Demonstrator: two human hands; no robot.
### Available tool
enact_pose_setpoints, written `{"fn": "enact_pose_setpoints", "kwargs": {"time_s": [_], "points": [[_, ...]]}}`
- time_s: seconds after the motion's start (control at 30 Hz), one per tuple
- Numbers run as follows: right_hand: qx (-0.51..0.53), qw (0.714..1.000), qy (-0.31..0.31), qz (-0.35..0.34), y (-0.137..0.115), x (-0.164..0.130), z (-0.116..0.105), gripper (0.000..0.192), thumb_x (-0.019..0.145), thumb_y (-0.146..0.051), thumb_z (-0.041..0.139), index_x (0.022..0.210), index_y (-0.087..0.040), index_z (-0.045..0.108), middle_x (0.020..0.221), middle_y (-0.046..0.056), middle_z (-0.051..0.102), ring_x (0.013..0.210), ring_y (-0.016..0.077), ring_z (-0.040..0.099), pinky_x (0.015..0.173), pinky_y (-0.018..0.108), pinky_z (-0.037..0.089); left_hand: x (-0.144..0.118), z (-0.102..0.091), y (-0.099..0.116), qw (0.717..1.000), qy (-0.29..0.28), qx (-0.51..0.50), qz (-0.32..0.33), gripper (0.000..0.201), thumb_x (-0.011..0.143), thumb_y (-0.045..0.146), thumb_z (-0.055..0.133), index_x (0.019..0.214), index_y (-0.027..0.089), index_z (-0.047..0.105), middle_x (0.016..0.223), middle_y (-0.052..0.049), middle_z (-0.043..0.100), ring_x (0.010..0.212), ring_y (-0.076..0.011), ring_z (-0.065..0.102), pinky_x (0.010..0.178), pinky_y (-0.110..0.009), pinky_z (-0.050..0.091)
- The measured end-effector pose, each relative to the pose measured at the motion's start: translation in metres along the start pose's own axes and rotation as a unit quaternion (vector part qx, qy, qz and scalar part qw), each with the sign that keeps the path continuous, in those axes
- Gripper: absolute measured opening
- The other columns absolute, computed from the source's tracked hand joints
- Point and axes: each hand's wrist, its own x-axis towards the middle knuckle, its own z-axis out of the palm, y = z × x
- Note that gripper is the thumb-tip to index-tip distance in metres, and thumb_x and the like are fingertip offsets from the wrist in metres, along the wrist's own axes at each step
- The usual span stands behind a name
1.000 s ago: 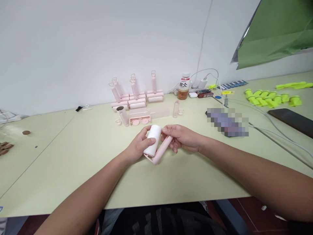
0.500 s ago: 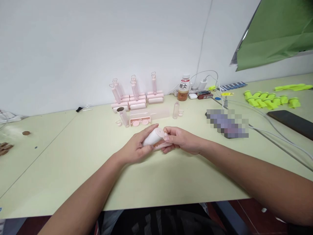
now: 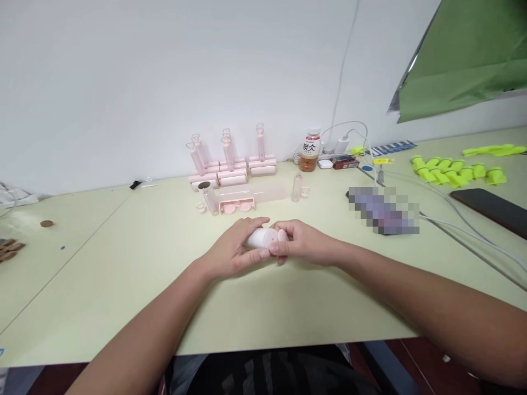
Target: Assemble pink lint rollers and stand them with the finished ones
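Observation:
Near the front middle of the table, my left hand [image 3: 233, 247] is wrapped round a white lint roll [image 3: 257, 238] lying on its side. A pale pink cap closes the roll's right end. My right hand [image 3: 302, 241] pinches a small rounded pale pink piece [image 3: 282, 236] against or close to that end; its full shape is hidden by the fingers. Just beyond my hands lies a pink open roller housing [image 3: 237, 206] with two round discs in it. Beside it stands a clear pink handle tube [image 3: 209, 198], with a heart-shaped ring [image 3: 200, 208] at its foot.
Several assembled pink lint rollers [image 3: 233, 175] stand along the wall, handles up. Behind the housing lies a translucent pink sleeve [image 3: 263, 192]. A second handle tube [image 3: 296, 187], a bottle [image 3: 310, 151], cables, a blurred phone-like object [image 3: 382, 211] and yellow-green parts [image 3: 453, 171] are to the right.
The lint roll has turned from tilted to nearly level, its capped end now facing right. My right hand has brought the pink piece up from below to the roll's end.

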Motion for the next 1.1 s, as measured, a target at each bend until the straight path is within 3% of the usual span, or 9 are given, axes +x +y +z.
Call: {"fn": "enact_pose_setpoints", "kwargs": {"time_s": [0.13, 0.2, 0.37, 0.57, 0.7, 0.8, 0.97, 1.1], "points": [[-0.151, 0.984, 0.047, -0.082, 0.002, -0.001, 0.001, 0.042, 0.076, -0.054, 0.074, 0.074, -0.017, 0.055, 0.080, 0.000, 0.054, 0.071, 0.0134, 0.051, 0.062, 0.025, 0.039, 0.003, 0.000, 0.006, 0.999, -0.021, 0.036, -0.011, 0.041, 0.088, 0.052, 0.058, 0.118, 0.024, 0.064, 0.112, -0.008, 0.066, 0.102, -0.0274, 0.057, 0.092, -0.038, 0.042], [-0.189, 0.976, 0.056, -0.091, 0.004, -0.001, -0.001, 0.040, 0.076, -0.053, 0.074, 0.077, -0.017, 0.058, 0.084, 0.000, 0.055, 0.073, 0.0138, 0.050, 0.063, 0.024, 0.038, 0.004, 0.000, 0.005, 0.998, -0.022, 0.052, -0.010, 0.041, 0.087, 0.055, 0.059, 0.114, 0.025, 0.065, 0.109, -0.008, 0.065, 0.101, -0.0270, 0.055, 0.090, -0.037, 0.041], [-0.205, 0.975, 0.077, -0.043, 0.004, 0.000, -0.006, 0.041, 0.073, -0.052, 0.076, 0.092, -0.018, 0.065, 0.080, -0.001, 0.059, 0.069, 0.0138, 0.051, 0.059, 0.024, 0.037, 0.004, 0.000, 0.001, 0.993, -0.010, 0.113, -0.029, 0.049, 0.081, 0.065, 0.061, 0.104, 0.023, 0.067, 0.097, -0.008, 0.061, 0.093, -0.0257, 0.053, 0.081, -0.035, 0.040], [-0.234, 0.962, 0.095, -0.100, -0.003, -0.001, -0.005, 0.038, 0.075, -0.050, 0.075, 0.068, -0.017, 0.058, 0.084, 0.002, 0.059, 0.069, 0.0133, 0.050, 0.060, 0.025, 0.036, 0.005, 0.001, 0.002, 0.991, 0.001, 0.131, -0.030, 0.060, 0.083, 0.075, 0.048, 0.104, 0.022, 0.066, 0.093, -0.005, 0.064, 0.086, -0.0230, 0.054, 0.075, -0.033, 0.038], [-0.259, 0.950, 0.112, -0.131, -0.005, -0.001, -0.004, 0.038, 0.080, -0.046, 0.070, 0.064, -0.018, 0.052, 0.080, 0.001, 0.054, 0.067, 0.0128, 0.048, 0.059, 0.025, 0.035, 0.006, -0.001, 0.001, 0.991, 0.020, 0.126, -0.038, 0.063, 0.082, 0.078, 0.046, 0.100, 0.021, 0.066, 0.087, -0.003, 0.066, 0.083, -0.0216, 0.056, 0.071, -0.031, 0.036], [-0.273, 0.948, 0.112, -0.116, -0.003, 0.000, -0.003, 0.034, 0.081, -0.044, 0.070, 0.068, -0.018, 0.053, 0.078, 0.000, 0.052, 0.065, 0.0130, 0.047, 0.059, 0.025, 0.034, 0.006, -0.004, 0.001, 0.988, 0.014, 0.148, -0.033, 0.063, 0.079, 0.078, 0.048, 0.097, 0.021, 0.066, 0.086, -0.004, 0.066, 0.083, -0.0218, 0.056, 0.073, -0.031, 0.036], [-0.305, 0.943, 0.094, -0.095, 0.003, 0.000, -0.003, 0.033, 0.075, -0.039, 0.078, 0.073, -0.018, 0.053, 0.084, 0.001, 0.052, 0.070, 0.0141, 0.050, 0.061, 0.025, 0.037, 0.004, -0.004, 0.006, 0.972, -0.042, 0.227, -0.033, 0.061, 0.080, 0.078, 0.049, 0.102, 0.023, 0.066, 0.095, -0.006, 0.064, 0.091, -0.0247, 0.055, 0.082, -0.037, 0.034], [-0.303, 0.942, 0.094, -0.107, 0.003, 0.000, -0.004, 0.030, 0.074, -0.034, 0.079, 0.073, -0.018, 0.054, 0.086, 0.001, 0.051, 0.070, 0.0136, 0.051, 0.062, 0.025, 0.038, 0.003, 0.000, 0.007, 0.962, -0.027, 0.270, -0.021, 0.063, 0.081, 0.078, 0.045, 0.103, 0.022, 0.065, 0.095, -0.006, 0.062, 0.090, -0.0239, 0.054, 0.084, -0.039, 0.031]]}}
